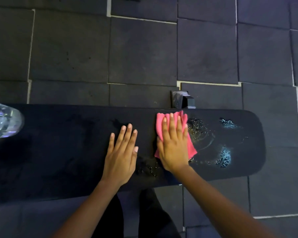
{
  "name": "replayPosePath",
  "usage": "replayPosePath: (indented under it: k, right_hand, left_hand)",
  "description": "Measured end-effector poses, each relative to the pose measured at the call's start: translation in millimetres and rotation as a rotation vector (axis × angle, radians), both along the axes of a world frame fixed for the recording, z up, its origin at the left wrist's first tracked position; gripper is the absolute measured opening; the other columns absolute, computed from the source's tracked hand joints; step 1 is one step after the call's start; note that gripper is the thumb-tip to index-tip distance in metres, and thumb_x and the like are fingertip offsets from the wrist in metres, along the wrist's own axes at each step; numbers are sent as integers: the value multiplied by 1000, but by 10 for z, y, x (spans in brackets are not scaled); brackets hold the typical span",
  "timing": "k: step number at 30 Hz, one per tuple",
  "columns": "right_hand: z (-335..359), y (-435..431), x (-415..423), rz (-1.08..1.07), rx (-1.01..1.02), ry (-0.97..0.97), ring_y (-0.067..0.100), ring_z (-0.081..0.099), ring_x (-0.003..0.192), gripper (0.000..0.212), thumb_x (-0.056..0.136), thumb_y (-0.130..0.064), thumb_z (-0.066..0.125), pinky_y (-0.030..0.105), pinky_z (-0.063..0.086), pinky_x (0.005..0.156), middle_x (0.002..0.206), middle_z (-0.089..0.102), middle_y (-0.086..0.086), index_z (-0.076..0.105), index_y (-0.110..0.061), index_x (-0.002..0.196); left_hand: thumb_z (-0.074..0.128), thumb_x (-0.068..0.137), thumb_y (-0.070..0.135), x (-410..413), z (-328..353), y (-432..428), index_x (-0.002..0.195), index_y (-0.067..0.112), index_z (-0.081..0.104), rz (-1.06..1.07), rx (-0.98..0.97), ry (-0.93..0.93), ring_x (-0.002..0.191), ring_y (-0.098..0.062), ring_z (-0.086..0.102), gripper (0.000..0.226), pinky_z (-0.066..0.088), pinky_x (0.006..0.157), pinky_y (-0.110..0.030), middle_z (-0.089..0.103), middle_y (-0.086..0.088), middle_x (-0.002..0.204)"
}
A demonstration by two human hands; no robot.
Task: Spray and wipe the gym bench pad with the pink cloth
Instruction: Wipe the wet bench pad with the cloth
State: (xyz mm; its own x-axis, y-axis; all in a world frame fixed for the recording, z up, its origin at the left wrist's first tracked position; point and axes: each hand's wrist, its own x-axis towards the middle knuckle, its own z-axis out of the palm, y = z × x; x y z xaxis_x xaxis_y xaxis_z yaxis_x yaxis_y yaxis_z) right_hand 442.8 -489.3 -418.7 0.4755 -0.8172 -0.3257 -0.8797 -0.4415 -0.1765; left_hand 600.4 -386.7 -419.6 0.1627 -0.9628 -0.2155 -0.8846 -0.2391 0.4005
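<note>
The black gym bench pad (59, 152) runs across the view from left to right, its rounded end at the right. My right hand (174, 143) lies flat on the pink cloth (191, 146), pressing it onto the pad near the middle. Wet droplets (224, 157) glisten on the pad to the right of the cloth, and a few sit below it near the front edge. My left hand (122, 153) rests flat on the pad just left of the cloth, fingers spread, holding nothing. A clear bottle (4, 120) stands on the pad at the far left, blurred and partly cut off.
Dark rubber floor tiles (141, 50) surround the bench. A grey part of the bench frame (182, 100) sticks out behind the pad's far edge. My dark-clad legs (144, 215) stand against the near edge.
</note>
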Motion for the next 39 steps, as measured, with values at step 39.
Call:
replayPosePath:
  k: [39]
  right_hand:
    - [-75, -834, -1189, -223, -194, 104, 29, 34, 126, 56, 97, -38, 31, 47, 30, 81, 159, 28, -2, 29, -24, 151]
  left_hand:
    - [21, 100, 35, -1061, 7, -940, 149, 14, 23, -309, 18, -34, 147, -17, 7, 53, 3, 119, -47, 15, -3, 159]
